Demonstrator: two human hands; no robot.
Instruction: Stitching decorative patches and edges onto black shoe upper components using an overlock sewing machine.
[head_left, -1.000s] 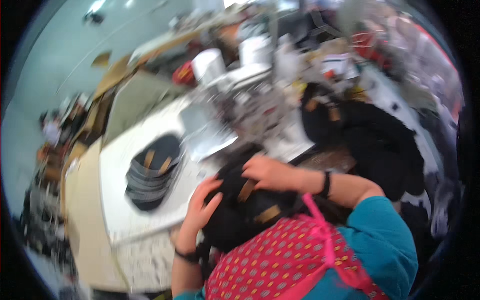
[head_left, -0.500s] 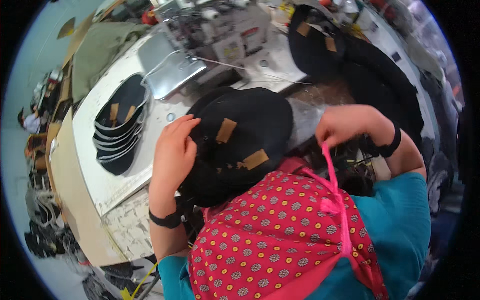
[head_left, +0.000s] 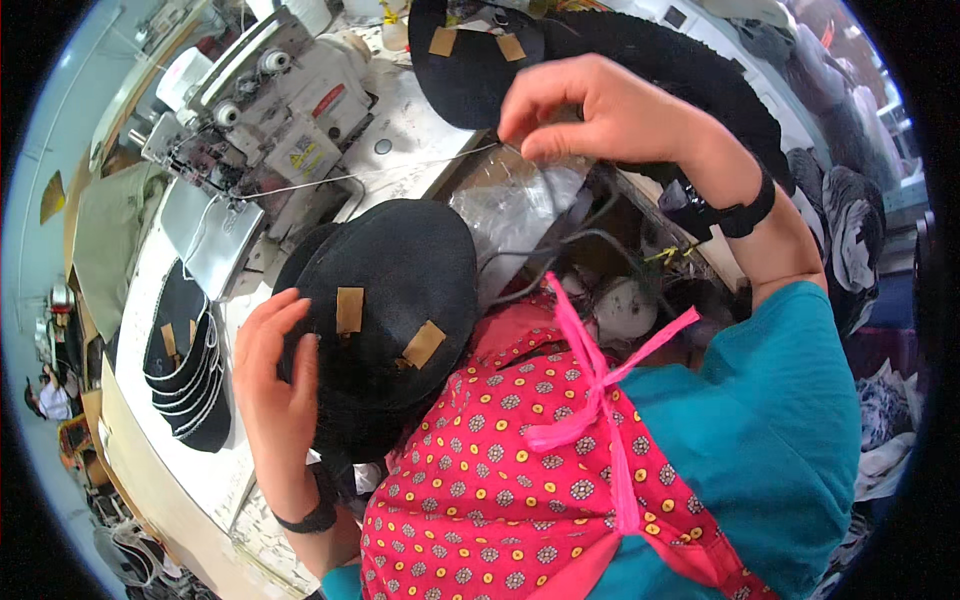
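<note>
A stack of black oval fabric pieces [head_left: 400, 260] lies in front of me, its top piece bearing two tan tape strips. At its left edge is my left hand [head_left: 272, 375], fingers apart and holding nothing I can see; whether it touches the fabric I cannot tell. My right hand [head_left: 590, 110] is stretched forward, fingers bent and thumb apart from them. It hovers by the near edge of another black piece [head_left: 465, 85] with two tan strips. A white thread [head_left: 370, 178] runs from the overlock sewing machine [head_left: 270, 120] to near my right fingertips. The pink tie [head_left: 600, 385] hangs loose on my red apron.
Several black pieces with pale edges [head_left: 190, 400] are stacked on the white table at left. A long black fabric pile [head_left: 660, 70] extends along the far right. Clear plastic [head_left: 520, 210] and dark cables [head_left: 600, 240] lie between the stack and my right arm.
My right hand has let go of the pink apron tie and moved forward to the far black pieces. My left hand stays beside the stack. The whole view has turned.
</note>
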